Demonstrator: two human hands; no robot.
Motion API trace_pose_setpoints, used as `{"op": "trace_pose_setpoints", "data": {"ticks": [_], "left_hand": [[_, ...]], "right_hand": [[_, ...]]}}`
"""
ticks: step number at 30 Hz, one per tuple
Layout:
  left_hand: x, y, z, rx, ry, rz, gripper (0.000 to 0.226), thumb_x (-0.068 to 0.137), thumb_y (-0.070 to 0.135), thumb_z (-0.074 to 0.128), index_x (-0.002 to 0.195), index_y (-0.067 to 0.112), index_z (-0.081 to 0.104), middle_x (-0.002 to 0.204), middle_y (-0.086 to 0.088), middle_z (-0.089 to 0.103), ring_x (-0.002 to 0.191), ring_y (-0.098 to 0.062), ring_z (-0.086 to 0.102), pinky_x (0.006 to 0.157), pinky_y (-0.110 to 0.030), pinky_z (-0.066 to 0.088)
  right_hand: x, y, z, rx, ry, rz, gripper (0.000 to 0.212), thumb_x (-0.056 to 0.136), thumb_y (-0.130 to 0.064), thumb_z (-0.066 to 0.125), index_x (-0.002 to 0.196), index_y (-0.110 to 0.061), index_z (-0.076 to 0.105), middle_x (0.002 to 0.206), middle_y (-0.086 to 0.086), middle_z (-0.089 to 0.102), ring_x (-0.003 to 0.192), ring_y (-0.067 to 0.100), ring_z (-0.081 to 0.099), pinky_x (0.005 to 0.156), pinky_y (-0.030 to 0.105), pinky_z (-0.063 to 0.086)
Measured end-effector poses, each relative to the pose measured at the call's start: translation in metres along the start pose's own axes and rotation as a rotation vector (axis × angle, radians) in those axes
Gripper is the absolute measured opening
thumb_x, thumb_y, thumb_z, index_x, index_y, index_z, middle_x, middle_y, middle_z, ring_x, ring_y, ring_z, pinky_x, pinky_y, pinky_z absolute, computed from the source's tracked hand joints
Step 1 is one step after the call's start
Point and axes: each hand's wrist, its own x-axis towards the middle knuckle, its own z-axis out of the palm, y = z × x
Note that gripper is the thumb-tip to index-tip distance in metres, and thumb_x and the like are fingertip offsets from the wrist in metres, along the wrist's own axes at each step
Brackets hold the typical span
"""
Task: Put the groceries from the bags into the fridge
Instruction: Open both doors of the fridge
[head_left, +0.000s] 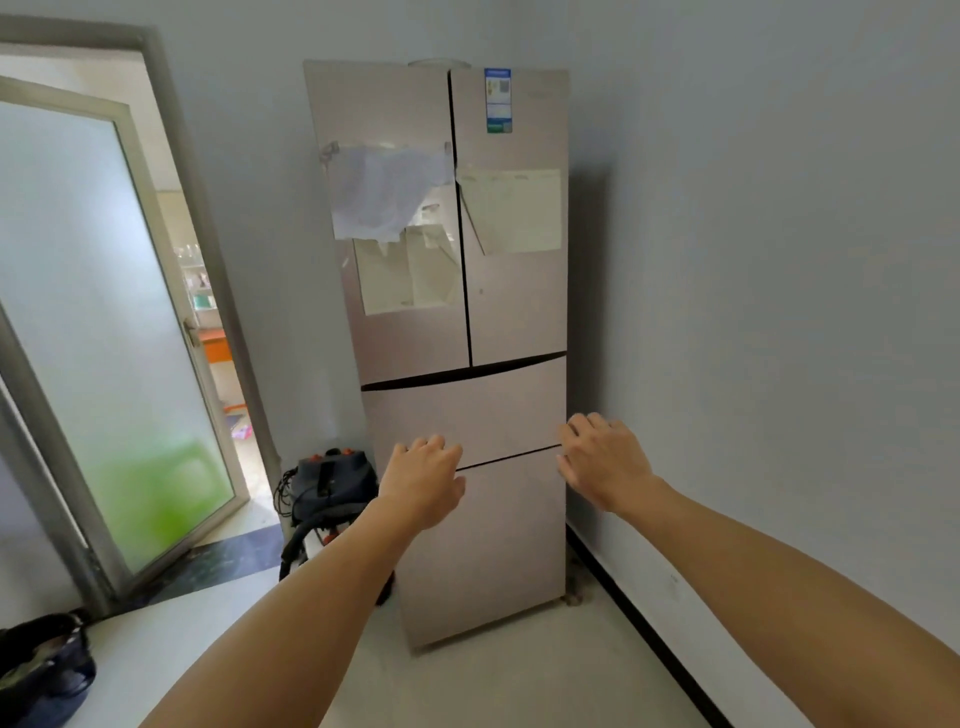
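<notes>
A tall beige fridge (514, 312) stands against the far wall, with two upper doors and two lower drawers, all closed. Papers are stuck on both upper doors. My left hand (423, 483) reaches out in front of the seam between the two drawers, fingers loosely curled, holding nothing. My right hand (605, 462) is stretched toward the fridge's right edge at the same height, fingers apart and empty. A dark bag (44, 670) lies on the floor at the lower left; its contents are not visible.
A dark vacuum-like machine (332, 488) with a hose and cables stands left of the fridge. A frosted glass door (104, 332) hangs open on the left. A grey wall with a black skirting (639, 618) runs along the right.
</notes>
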Motion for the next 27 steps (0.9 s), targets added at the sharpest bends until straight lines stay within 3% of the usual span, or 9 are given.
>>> {"op": "trace_pose_setpoints", "data": {"ticks": [7, 15, 20, 23, 25, 27], "left_hand": [[0.138, -0.018, 0.032, -0.022, 0.029, -0.056, 0.034, 0.097, 0.038, 0.042, 0.123, 0.018, 0.051, 0.121, -0.003, 0.053, 0.112, -0.024, 0.050, 0.097, -0.039, 0.037], [0.262, -0.074, 0.081, 0.051, 0.069, -0.055, 0.032, 0.097, 0.036, 0.040, 0.121, 0.018, 0.051, 0.120, -0.003, 0.053, 0.111, -0.023, 0.049, 0.097, -0.037, 0.036], [0.353, -0.117, 0.115, 0.107, 0.168, 0.019, 0.028, 0.096, 0.030, 0.041, 0.116, 0.016, 0.054, 0.116, -0.004, 0.052, 0.106, -0.026, 0.048, 0.092, -0.038, 0.037], [0.410, -0.139, 0.126, 0.118, 0.258, 0.099, 0.019, 0.092, 0.025, 0.047, 0.103, 0.012, 0.057, 0.108, -0.008, 0.055, 0.099, -0.029, 0.050, 0.087, -0.039, 0.039], [0.445, -0.152, 0.134, 0.157, 0.298, 0.166, 0.015, 0.086, 0.019, 0.054, 0.095, 0.009, 0.059, 0.108, -0.014, 0.057, 0.106, -0.035, 0.052, 0.090, -0.043, 0.041], [0.479, -0.165, 0.146, 0.194, 0.324, 0.203, 0.019, 0.078, 0.015, 0.061, 0.094, 0.005, 0.063, 0.120, -0.022, 0.057, 0.121, -0.041, 0.048, 0.100, -0.051, 0.040]], "right_hand": [[0.137, 0.050, 0.084, 0.085, -0.017, -0.089, 0.028, 0.096, -0.032, 0.041, 0.109, -0.012, 0.056, 0.110, 0.008, 0.060, 0.098, 0.026, 0.057, 0.077, 0.036, 0.043], [0.262, 0.047, 0.160, 0.189, -0.028, -0.129, 0.031, 0.098, -0.034, 0.041, 0.117, -0.012, 0.052, 0.113, 0.008, 0.058, 0.098, 0.024, 0.056, 0.077, 0.033, 0.045], [0.342, 0.044, 0.223, 0.219, -0.083, -0.028, 0.036, 0.096, -0.034, 0.042, 0.125, -0.014, 0.050, 0.118, 0.006, 0.057, 0.105, 0.023, 0.055, 0.081, 0.034, 0.045], [0.387, 0.046, 0.248, 0.279, -0.103, 0.074, 0.038, 0.096, -0.033, 0.042, 0.129, -0.016, 0.047, 0.119, 0.005, 0.057, 0.103, 0.024, 0.056, 0.075, 0.034, 0.043], [0.411, 0.046, 0.262, 0.352, -0.096, 0.164, 0.037, 0.097, -0.033, 0.043, 0.128, -0.015, 0.048, 0.116, 0.006, 0.058, 0.099, 0.024, 0.057, 0.068, 0.032, 0.036], [0.435, 0.043, 0.278, 0.498, -0.103, 0.285, 0.035, 0.097, -0.033, 0.045, 0.125, -0.012, 0.050, 0.113, 0.009, 0.059, 0.095, 0.026, 0.057, 0.067, 0.032, 0.039]]}}
